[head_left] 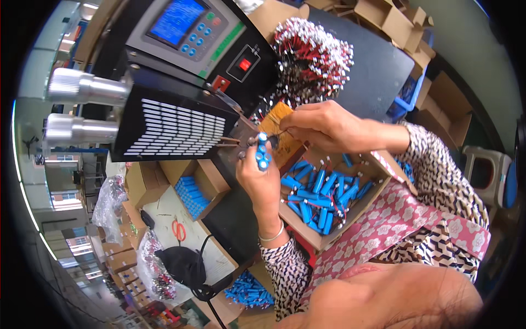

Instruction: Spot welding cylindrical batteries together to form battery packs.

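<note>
My left hand [258, 183] is closed around a small group of blue cylindrical battery cells [263, 152], their round ends facing up. It holds them beside the two thin copper-coloured welding pins [230, 141] of a black machine. My right hand [329, 127] is pinched just beyond the cells, over a yellow-brown block [287, 143]. A thin dark wire seems to run from its fingertips toward the cells; its far end is too small to make out. Just below both hands, a cardboard box [307, 234] holds many blue cells with red and black leads.
The machine [181, 109] has a lit blue screen, a red switch and two silver knobs. A heap of red-black leads with white connectors [315, 57] lies behind. Another carton [215, 189] holds blue cells in rows. Orange-handled scissors [178, 230] and a black cable lie at left.
</note>
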Tool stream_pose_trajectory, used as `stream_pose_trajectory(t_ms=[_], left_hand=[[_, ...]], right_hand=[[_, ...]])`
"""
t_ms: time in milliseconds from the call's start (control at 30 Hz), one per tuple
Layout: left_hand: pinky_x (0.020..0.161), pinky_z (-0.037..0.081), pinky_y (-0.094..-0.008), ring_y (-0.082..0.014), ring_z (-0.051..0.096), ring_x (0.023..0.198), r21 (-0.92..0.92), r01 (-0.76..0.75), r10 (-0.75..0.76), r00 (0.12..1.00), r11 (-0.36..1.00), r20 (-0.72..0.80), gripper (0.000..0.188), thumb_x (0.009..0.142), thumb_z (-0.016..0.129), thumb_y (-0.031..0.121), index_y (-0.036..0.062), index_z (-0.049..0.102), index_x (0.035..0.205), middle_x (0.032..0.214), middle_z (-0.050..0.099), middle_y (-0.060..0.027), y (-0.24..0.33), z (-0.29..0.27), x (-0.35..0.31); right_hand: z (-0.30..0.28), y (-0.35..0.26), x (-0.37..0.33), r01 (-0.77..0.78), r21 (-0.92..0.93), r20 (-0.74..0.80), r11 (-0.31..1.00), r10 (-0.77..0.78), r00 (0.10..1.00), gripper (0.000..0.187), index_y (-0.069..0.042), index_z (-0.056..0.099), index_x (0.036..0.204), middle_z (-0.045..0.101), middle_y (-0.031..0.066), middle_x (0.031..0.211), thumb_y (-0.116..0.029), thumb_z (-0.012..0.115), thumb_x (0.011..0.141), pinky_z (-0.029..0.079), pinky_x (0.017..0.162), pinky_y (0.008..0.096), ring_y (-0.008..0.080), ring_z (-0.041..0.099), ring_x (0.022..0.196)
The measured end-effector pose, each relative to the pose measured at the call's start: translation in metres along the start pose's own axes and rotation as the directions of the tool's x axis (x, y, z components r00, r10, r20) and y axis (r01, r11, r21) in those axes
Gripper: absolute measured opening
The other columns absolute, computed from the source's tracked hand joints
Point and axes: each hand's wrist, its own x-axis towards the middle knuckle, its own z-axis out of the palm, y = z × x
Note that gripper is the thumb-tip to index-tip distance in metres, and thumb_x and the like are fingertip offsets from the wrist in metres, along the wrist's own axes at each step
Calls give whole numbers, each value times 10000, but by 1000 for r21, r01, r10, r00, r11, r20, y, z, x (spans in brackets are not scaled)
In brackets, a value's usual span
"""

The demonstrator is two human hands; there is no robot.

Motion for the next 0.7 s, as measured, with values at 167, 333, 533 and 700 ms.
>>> stream_pose_trajectory(t_ms=[167, 333, 533, 700], left_hand=[[630, 457, -346, -225, 562, 662, -50, 4, -3, 1000, 999, 21, 177, 852, 628, 47, -28, 574, 1003, 797, 593, -110, 7, -12, -15], [522, 358, -204, -64, 451, 577, -576, 451, -467, 875, 682, 132, 150, 874, 610, 77, 8, 492, 936, 727, 531, -41, 15, -27, -16], [642, 476, -251, -90, 569, 699, -333, 401, -414, 910, 853, 36, 163, 840, 636, 47, -69, 601, 949, 804, 619, -45, 20, -28, 4], [608, 458, -226, -51, 549, 659, -134, 379, -363, 923, 916, 130, 82, 801, 676, 24, -40, 639, 838, 734, 633, -16, 14, -23, 7]], right_hand=[[1, -9, 2, -318, 549, 36, 773, 358, 933, 182, -13, 630, 1064, 579, -4, 784, -113, 528, 951, 452, 582, 207, 45, 552, 676], [5, -5, 7, -371, 617, 27, 694, 452, 891, 123, -17, 614, 937, 599, 12, 766, -122, 549, 939, 446, 582, 215, 61, 568, 662], [20, 15, 10, -58, 82, -98, 995, 66, 993, 128, 20, 590, 877, 597, 95, 809, -108, 593, 875, 475, 649, 338, 273, 578, 701], [18, 4, 21, -348, 475, 275, 808, 239, 931, 209, -2, 563, 858, 547, 33, 795, -196, 557, 937, 431, 672, 286, 132, 490, 714]])
